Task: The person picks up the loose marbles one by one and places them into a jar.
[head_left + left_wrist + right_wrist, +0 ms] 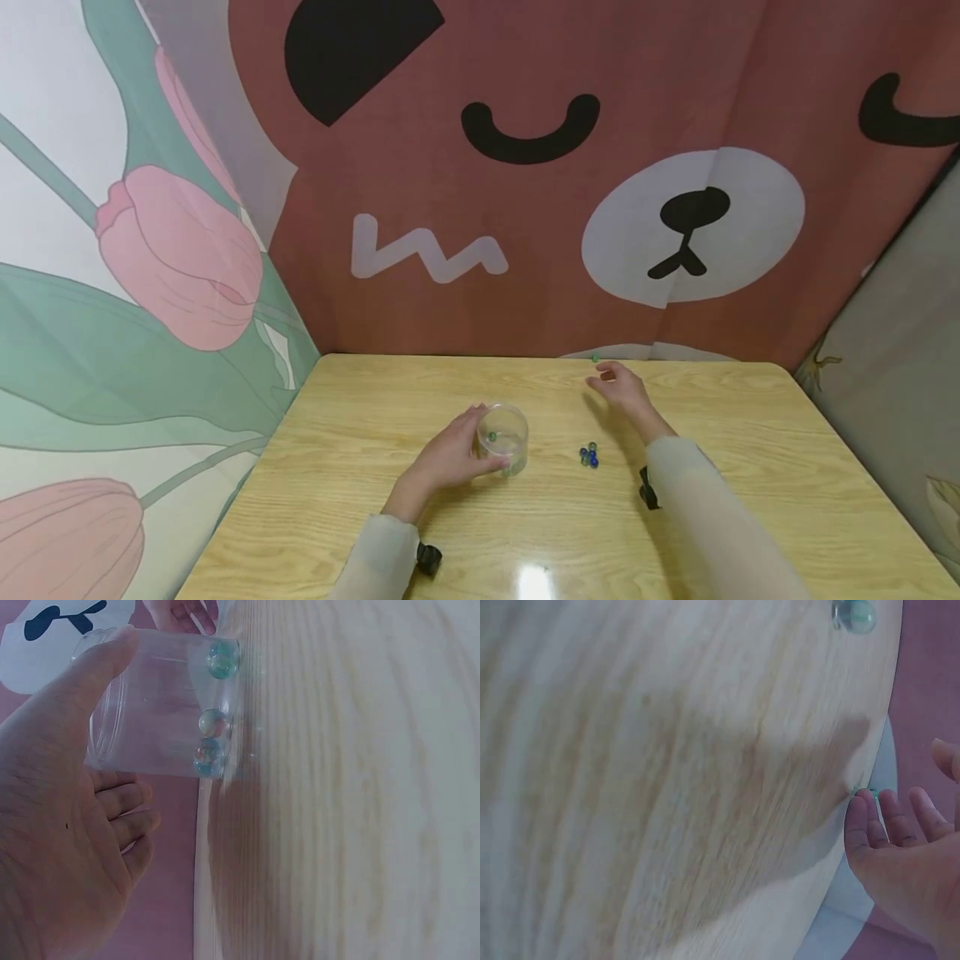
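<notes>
My left hand [446,454] grips a clear round jar [517,427] at mid-table, thumb on the near side and fingers round the back. Several green-tinted marbles [222,661] lie on the jar's bottom, as the left wrist view shows. Toward the back of the table my right hand [624,393] reaches out with loosely bent fingers and nothing in its grasp. Just beyond its fingertips sits a single green marble [596,358] at the table's far edge; in the right wrist view the fingers [859,825] partly cover that marble [875,793].
A small cluster of blue and green marbles [589,456] lies on the wooden table [337,500] between the jar and the right forearm. Behind the far edge hangs a brown bear-print curtain [420,317]; a floral curtain [180,267] borders the left side.
</notes>
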The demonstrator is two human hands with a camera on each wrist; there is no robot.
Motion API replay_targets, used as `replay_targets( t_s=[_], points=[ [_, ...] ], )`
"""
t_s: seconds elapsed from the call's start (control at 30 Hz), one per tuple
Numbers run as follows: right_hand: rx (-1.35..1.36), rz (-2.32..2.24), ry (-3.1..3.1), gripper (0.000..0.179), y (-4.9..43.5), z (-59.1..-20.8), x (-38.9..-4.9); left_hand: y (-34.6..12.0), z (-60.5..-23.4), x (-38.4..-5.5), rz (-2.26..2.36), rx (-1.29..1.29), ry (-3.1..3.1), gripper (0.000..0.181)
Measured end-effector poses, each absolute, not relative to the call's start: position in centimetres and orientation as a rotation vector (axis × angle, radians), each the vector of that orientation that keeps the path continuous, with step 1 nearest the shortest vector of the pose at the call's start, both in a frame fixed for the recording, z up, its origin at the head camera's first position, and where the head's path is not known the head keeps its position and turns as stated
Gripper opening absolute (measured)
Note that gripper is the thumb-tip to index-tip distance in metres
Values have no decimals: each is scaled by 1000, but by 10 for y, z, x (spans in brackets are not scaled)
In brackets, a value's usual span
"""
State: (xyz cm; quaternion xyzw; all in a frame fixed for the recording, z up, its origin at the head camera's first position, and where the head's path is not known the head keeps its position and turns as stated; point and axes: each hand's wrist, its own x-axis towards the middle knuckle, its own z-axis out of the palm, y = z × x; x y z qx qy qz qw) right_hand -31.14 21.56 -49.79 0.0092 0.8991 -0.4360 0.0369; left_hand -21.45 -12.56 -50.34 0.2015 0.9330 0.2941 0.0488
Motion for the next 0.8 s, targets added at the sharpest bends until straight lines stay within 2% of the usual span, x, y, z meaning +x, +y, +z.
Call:
replay_targets(
  t_s=[0.2,0.5,0.8],
  points=[
    [72,-1301,2724,60,224,-503,-323,-127,-506,-215,888,604,2839,101],
    [21,-1235,2795,56,226,-503,-339,-129,-506,-218,899,629,2849,95],
    [52,-1181,2900,53,218,-508,-350,-128,-507,-217,897,630,2845,96]
  ],
)
